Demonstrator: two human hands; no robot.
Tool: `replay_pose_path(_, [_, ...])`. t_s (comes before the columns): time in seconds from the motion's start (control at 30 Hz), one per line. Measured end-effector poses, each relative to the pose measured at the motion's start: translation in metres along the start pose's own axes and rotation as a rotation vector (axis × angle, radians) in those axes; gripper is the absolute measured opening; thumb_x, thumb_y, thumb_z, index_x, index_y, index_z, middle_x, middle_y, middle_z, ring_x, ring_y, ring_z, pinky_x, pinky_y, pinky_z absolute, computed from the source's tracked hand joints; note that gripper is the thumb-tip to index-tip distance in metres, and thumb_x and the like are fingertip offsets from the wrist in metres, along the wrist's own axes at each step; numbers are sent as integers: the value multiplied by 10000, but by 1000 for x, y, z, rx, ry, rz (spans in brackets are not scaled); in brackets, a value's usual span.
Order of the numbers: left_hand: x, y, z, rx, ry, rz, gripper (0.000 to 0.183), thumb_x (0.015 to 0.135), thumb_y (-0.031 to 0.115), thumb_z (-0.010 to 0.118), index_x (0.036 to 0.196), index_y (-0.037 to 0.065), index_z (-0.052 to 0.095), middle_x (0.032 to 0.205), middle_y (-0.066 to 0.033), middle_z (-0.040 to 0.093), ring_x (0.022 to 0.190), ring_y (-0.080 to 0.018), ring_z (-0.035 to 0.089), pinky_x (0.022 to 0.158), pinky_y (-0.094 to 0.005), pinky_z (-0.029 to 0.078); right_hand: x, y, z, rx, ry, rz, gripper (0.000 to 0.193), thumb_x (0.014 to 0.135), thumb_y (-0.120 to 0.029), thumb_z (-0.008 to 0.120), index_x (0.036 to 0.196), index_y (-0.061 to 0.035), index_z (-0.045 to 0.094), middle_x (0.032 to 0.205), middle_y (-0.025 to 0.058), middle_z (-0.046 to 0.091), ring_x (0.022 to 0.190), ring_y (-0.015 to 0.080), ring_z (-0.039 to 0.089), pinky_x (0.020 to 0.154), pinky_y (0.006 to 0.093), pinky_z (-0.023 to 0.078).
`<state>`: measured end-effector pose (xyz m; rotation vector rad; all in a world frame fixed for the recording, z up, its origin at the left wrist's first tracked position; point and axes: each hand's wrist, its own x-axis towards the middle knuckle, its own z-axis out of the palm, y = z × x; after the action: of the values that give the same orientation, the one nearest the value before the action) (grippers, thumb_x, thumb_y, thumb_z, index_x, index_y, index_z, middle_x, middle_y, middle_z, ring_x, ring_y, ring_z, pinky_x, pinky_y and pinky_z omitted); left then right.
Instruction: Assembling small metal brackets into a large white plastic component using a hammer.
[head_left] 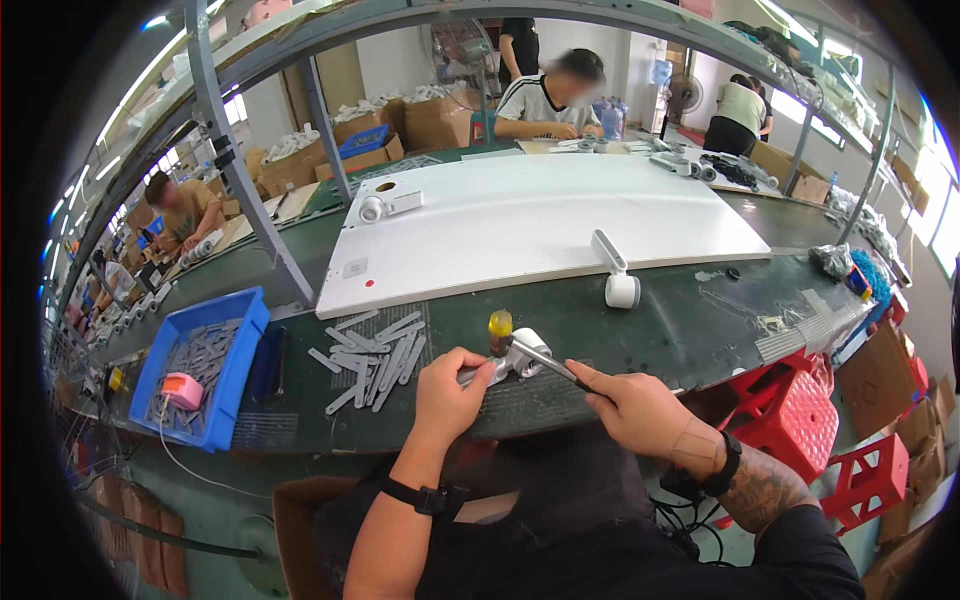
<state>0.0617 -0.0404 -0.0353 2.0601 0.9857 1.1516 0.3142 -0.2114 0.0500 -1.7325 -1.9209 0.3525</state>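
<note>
While left hand [452, 392] holds fitting [530, 337], right hand [640, 415] grips hammer [550, 363].

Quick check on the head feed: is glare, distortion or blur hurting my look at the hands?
Head view: the left hand, right hand and yellow-headed hammer read fairly clearly; fisheye distortion bows the overhead shelf beam, with black corners; the windows at the right rim are blown out; the white board is bright, its edges distinct.

Green surface [690, 318] before you: blue bin [251, 325] at left, heap of grey strips [395, 362] to its right, large white board [510, 225] beyond.
</note>
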Motion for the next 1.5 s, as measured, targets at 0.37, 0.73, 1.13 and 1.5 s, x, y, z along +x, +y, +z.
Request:
replay_pose_path(0.37, [0, -1, 2, -32, -3, -17, 190, 969, 151, 858, 1006, -16, 776, 921, -114, 813, 851, -166, 751, 815, -315, 582, -2, 1, 2, -27, 30, -47, 538, 1069, -137, 631, 1606, -139, 587, 971, 210, 758, 921, 445, 734, 831, 531, 580])
replay_pose_path(0.73, [-2, -5, 0, -69, 25, 8, 262, 940, 241, 872, 974, 7, 760, 933, -156, 802, 841, -319, 779, 783, -391, 596, 2, 1, 5, -90, -70, -20, 573, 1066, -139, 632, 1635, -173, 562, 945, 190, 742, 898, 424, 730, 805, 531, 583])
replay_pose_path(1.13, [-23, -11, -47, 272, -8, 107, 315, 861, 317, 924, 944, 58, 766, 932, -112, 752, 944, -361, 680, 841, -464, 539, 0, -34, 3, -13, 172, -86, 552, 1068, -138, 638, 1616, -183, 591, 934, 161, 739, 852, 398, 731, 756, 508, 583])
replay_pose_path(1.5, [-20, -19, -50, 199, -42, 103, 354, 833, 312, 947, 942, 30, 765, 947, -133, 730, 934, -352, 697, 839, -432, 549, 3, -35, 5, 77, 85, -99, 544, 1059, -113, 634, 1598, -172, 605, 945, 173, 751, 865, 407, 741, 776, 523, 580])
